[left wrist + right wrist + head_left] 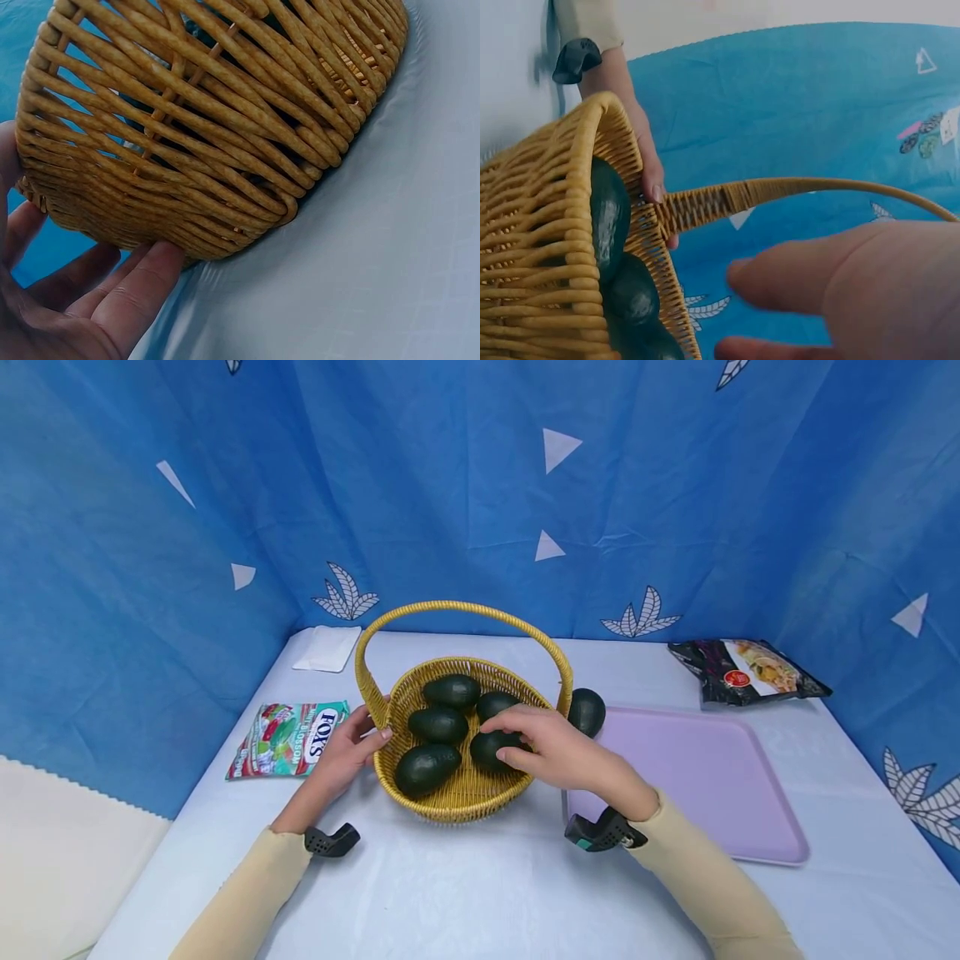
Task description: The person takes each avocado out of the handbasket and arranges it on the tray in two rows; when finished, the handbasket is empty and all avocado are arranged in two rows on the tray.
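Centrally placed basket: a round, golden-yellow wicker basket (457, 814) with a tall arched handle stands in front of the person; five fruits show in it.
Tray: a flat, round-cornered lilac tray (697, 777) lies to the right of the basket, partly covered by the right sleeve (708, 868).
Left hand: the bare left hand (347, 752) grips the basket's left rim by the foot of the handle, thumb lapped over the edge.
Right hand: the bare right hand (562, 752) reaches over the right side of the rim, digits parted, with nothing visibly grasped.
Fruit under the fingers: a smooth, dark-green, egg-shaped avocado (487, 750) lies in the basket's right front part. The coming move likely turns on its place just below the right hand, much the nearer one. Its long axis looks roughly left to right, though the hand covers one end.
Outside fruit: another dark-green avocado (587, 713) sits just right of the basket, by the tray's far left corner; whether it rests on the tray is unclear.
Digits: the left wrist view shows fingers (135, 296) against the outer wicker, hidden from the head view; the right wrist view shows space between the right digits and the fruit, where the head view overlaps them.
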A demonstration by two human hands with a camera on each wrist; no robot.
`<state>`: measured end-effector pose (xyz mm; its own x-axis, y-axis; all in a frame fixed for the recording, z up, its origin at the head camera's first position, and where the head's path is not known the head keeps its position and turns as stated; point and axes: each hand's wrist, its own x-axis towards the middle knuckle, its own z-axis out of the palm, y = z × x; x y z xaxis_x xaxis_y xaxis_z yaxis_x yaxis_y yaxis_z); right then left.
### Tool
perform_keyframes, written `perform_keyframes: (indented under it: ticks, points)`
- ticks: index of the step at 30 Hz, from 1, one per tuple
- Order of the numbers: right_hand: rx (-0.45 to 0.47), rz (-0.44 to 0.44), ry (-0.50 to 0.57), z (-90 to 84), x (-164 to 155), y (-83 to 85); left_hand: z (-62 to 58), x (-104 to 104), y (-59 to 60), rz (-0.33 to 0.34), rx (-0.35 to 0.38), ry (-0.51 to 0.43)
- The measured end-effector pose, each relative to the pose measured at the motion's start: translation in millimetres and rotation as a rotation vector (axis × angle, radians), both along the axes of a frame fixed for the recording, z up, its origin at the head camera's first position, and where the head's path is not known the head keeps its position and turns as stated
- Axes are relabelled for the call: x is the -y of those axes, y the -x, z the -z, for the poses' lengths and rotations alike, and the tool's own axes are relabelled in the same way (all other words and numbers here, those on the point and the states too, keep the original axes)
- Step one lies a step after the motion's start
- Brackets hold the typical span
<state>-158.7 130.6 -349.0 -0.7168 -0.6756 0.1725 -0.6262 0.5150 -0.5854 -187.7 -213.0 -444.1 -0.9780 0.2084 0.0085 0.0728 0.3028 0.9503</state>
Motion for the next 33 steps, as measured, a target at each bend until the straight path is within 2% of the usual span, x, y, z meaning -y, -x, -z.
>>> perform_keyframes:
  ticks: [5, 10, 19, 23, 28, 33]
  points:
    - [-0.008, 0.025, -0.169, 4.6, 13.1, 9.0, 1.1, 0.7, 0.2, 0.012, -0.003, -0.007]
    - [0.041, 0.026, -0.246, 10.9, 18.5, 15.9, 2.2, 0.7, 0.6, 0.012, -0.014, -0.008]
    - [0.037, 0.030, -0.253, 20.2, 20.7, 26.3, 2.5, 1.8, 0.1, 0.006, -0.011, -0.004]
    - [0.076, 0.014, -0.254, 22.0, 22.0, 28.3, 2.8, 3.2, -1.5, 0.003, -0.020, 0.008]
    - [0.131, -0.049, -0.249, 25.9, 21.6, 31.7, 2.2, 3.7, -1.4, 0.008, -0.033, 0.016]
    - [0.172, -0.073, -0.249, 29.4, 20.0, 34.4, 2.5, 2.5, 0.0, 0.021, -0.032, -0.011]
